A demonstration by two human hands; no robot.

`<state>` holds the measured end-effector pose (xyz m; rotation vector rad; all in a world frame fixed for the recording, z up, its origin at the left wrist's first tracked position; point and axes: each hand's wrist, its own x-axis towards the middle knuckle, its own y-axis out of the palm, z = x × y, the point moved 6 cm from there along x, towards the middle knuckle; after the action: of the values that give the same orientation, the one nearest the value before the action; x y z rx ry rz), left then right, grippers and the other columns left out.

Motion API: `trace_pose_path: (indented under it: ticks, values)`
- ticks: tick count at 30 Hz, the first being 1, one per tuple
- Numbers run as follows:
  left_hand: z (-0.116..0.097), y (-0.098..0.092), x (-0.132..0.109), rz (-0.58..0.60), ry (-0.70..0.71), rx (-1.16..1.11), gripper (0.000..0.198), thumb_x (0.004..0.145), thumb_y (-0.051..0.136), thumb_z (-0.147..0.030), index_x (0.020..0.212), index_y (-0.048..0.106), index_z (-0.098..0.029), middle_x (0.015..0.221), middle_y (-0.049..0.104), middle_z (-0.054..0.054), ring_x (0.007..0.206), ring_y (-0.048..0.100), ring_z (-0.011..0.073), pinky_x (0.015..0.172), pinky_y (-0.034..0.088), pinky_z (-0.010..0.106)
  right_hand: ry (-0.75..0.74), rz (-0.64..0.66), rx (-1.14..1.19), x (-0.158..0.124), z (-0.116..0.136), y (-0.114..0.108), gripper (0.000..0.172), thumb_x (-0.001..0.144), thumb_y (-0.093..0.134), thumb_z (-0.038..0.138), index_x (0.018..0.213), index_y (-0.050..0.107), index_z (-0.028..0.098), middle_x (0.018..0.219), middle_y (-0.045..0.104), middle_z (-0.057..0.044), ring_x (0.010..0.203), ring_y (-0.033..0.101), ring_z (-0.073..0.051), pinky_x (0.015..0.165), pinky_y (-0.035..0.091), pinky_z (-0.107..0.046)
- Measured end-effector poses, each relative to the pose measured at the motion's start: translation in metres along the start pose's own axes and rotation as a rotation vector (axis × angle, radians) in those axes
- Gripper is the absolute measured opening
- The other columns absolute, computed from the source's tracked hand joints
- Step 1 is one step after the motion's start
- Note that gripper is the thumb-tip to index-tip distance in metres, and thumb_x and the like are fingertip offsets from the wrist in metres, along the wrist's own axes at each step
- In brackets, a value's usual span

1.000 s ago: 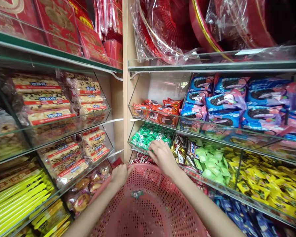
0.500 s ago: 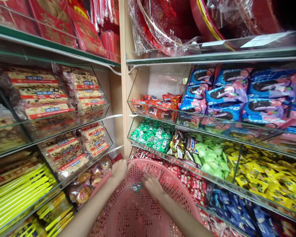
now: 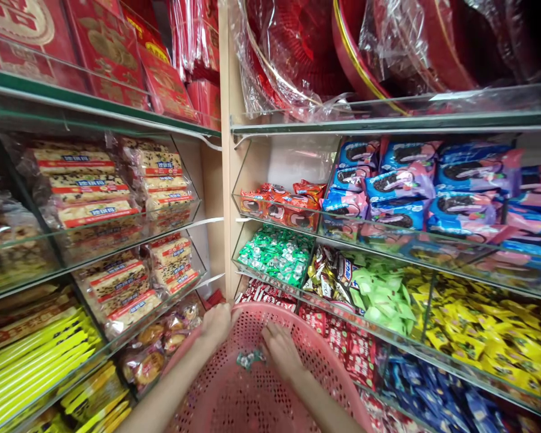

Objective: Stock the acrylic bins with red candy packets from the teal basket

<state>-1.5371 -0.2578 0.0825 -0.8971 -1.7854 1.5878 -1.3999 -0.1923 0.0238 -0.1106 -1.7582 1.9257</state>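
Observation:
A pink perforated plastic basket (image 3: pixel 342 385) fills the bottom centre, tilted so its inside shows. My left hand (image 3: pixel 217 326) has its fingers wrapped round the basket's far-left rim. Inside the basket, my right hand (image 3: pixel 279 349) reaches down with its fingers stretched out along the far wall. Just left of those fingers, a few green and white wrapped candies (image 3: pixel 251 359) lie in the basket. Beyond the rim, more green candies (image 3: pixel 277 254) fill a glass compartment.
Glass-fronted shelves (image 3: pixel 374 240) meet at a wooden post (image 3: pixel 228 180). Packaged pastries (image 3: pixel 94 186) stand on the left. Blue cookie packs (image 3: pixel 401 180), yellow candies (image 3: pixel 491 331) and dark blue candies (image 3: pixel 428 379) lie right. Red boxes (image 3: pixel 103 48) sit above.
The view has shifted slightly, so the shelves and basket rim appear lower. My right hand remains inside the basket, beside the green candies, and my left hand still holds the rim.

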Motion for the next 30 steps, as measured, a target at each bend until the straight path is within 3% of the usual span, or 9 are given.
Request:
trace_pose_path:
  ticks: [6,13,17,22,30]
  values:
    - [-0.01,-0.003,0.0,-0.027,0.047,0.009,0.046,0.087,0.025,-0.047,0.103,0.055,-0.017,0.094,0.066,0.014,0.091,0.061,0.0235,0.073,0.044,0.03,-0.005,-0.1,0.075,0.001,0.008,-0.036,0.015,0.084,0.041,0.017,0.091,0.053,0.02,0.095,0.055,-0.006,0.088,0.05,-0.02,0.077,0.038,-0.032]
    - [-0.016,-0.002,0.006,-0.107,0.097,0.014,0.045,0.086,0.025,-0.047,0.103,0.056,-0.018,0.09,0.067,0.012,0.086,0.063,0.0249,0.068,0.046,0.032,-0.123,-0.281,-0.026,0.032,0.009,-0.15,0.022,0.089,0.034,0.021,0.103,0.051,0.02,0.092,0.055,-0.006,0.087,0.046,-0.02,0.077,0.035,-0.032]
    - [-0.016,0.001,0.007,-0.109,0.093,0.012,0.046,0.086,0.025,-0.047,0.103,0.056,-0.018,0.089,0.067,0.012,0.085,0.063,0.0247,0.068,0.047,0.032,-0.1,-0.24,-0.224,0.062,-0.007,-0.19,0.019,0.088,0.037,0.02,0.097,0.054,0.019,0.089,0.055,-0.007,0.086,0.045,-0.02,0.073,0.033,-0.031]
    - [-0.017,0.003,0.01,-0.113,0.089,0.016,0.044,0.087,0.026,-0.047,0.1,0.056,-0.018,0.089,0.067,0.011,0.085,0.063,0.0255,0.067,0.047,0.032,-0.106,-0.131,-0.372,0.096,-0.013,-0.2,0.018,0.086,0.038,0.016,0.092,0.055,0.018,0.092,0.056,-0.008,0.09,0.045,-0.02,0.071,0.031,-0.029]
    - [-0.013,0.01,0.016,-0.118,0.074,-0.013,0.043,0.087,0.027,-0.045,0.106,0.055,-0.018,0.091,0.066,0.011,0.087,0.062,0.0237,0.069,0.047,0.031,-0.192,-0.076,-0.35,0.116,-0.005,-0.174,0.019,0.082,0.044,0.014,0.094,0.058,0.018,0.098,0.053,-0.008,0.094,0.043,-0.02,0.075,0.03,-0.029]
